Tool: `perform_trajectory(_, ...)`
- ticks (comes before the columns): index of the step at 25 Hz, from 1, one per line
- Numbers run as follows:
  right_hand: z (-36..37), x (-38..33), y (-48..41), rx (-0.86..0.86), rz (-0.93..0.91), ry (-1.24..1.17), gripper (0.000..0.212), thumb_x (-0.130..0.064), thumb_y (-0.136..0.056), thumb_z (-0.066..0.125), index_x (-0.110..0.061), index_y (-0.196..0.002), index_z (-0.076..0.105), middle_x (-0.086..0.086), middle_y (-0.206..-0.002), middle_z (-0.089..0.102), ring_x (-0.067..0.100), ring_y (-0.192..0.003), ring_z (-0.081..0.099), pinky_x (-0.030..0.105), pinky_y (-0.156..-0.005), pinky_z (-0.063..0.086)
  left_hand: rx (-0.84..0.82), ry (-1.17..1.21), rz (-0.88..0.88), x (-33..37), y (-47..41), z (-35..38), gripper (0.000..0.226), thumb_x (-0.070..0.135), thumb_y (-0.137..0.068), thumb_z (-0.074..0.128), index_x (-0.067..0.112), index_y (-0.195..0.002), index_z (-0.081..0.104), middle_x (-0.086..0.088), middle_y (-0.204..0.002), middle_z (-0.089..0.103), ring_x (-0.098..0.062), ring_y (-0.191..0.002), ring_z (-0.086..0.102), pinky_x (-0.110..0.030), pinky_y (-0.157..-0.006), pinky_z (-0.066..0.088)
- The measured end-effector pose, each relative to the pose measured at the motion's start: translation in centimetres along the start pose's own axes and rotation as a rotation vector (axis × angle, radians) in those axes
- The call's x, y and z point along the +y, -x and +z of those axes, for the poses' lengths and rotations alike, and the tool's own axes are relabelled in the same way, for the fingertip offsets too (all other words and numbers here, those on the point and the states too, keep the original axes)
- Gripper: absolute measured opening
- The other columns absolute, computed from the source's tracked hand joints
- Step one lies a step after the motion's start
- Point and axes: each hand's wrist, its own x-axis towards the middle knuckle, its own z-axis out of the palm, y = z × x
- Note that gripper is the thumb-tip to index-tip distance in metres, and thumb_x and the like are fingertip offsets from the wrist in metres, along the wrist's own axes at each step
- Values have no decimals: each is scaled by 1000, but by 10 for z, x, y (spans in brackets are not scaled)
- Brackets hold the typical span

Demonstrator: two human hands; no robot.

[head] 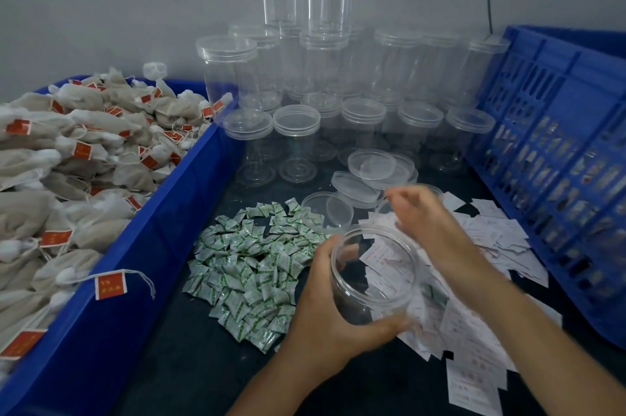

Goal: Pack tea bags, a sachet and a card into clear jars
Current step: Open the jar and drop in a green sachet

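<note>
The jar (pixel 376 276) is held just above the edge of the cards, tilted so that its mouth faces the person. The left hand (pixel 321 317) grips it round the wall, with the thumb under the near side and the fingers curled over the far left side. It has no lid and I think it is empty; the white that shows through the wall looks to be the cards lying below it. The right hand (pixel 423 219) hangs just behind the jar's mouth, its fingers loosely bent and blurred, and whether they pinch something I cannot tell. For this step it is better, in my judgement, to hold the mouth toward the right hand with no finger over the opening, and to lift only one card, because they overlap and two may come up together. Under the right fingers and to their right is the heap of white cards (pixel 481 236); just left of the left fingers lies the pile of green-and-white sachets (pixel 250 266). Beyond the right fingertips are loose clear lids (pixel 371 163), then rows of lidded jars (pixel 296 134), which look empty. Far left of both hands a blue bin (pixel 159 229) is heaped with tea bags (pixel 67 151) with red tags; to the right stands a blue crate (pixel 559 83), its contents too blurred to name
</note>
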Motion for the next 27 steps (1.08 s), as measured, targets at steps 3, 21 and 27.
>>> perform_trajectory(3,11,18,41,-95,1,-234,90,-61,-57,87,-18,-128,53,-5,-136,59,11,-127,56,30,-107,44,-126,22,-120,18,4,-15,148,61,-40,83,47,-142,-24,38,-146,19,16,-137,18,-6,-110,19)
perform_trajectory(21,88,56,50,13,-233,-116,107,-57,-58,91,-55,-144,26,-30,-129,52,-8,-124,50,2,-89,43,19,-1294,-683,17,-82,-255,25,16,-97,51,8,-118,61,-14,-118,61,-30,-107,58,-37,-93,47)
perform_trajectory(27,88,59,48,26,-243,-107,106,-58,-59,90,-55,-143,26,-32,-129,51,-9,-124,50,1,-89,42,69,-1369,-667,10,-90,-259,22,21,-92,60,4,-106,65,-16,-113,65,-30,-102,59,-33,-86,46)
